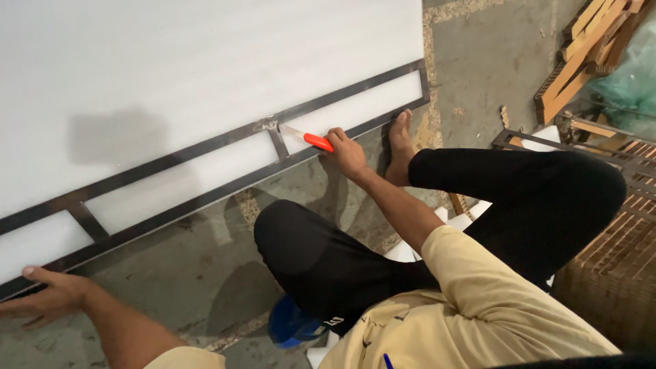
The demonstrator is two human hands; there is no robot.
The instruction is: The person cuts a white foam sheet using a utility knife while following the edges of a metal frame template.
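Note:
A large white sheet (205,61) lies on the concrete floor with a dark metal frame (205,145) of two long bars and short cross pieces lying over its near edge. My right hand (346,154) grips an orange-handled utility knife (309,139), its blade pointing left against the white sheet near a cross piece. My left hand (46,296) rests flat, fingers spread, on the floor at the frame's lower bar at the far left. I sit on the floor in black trousers, my bare foot (400,145) touching the frame.
Wooden slats (581,48) are stacked at the top right beside green plastic wrap (632,75). A second metal frame (581,147) and a woven brown surface (615,266) lie to the right. A blue object (290,324) sits under my leg, near white scraps.

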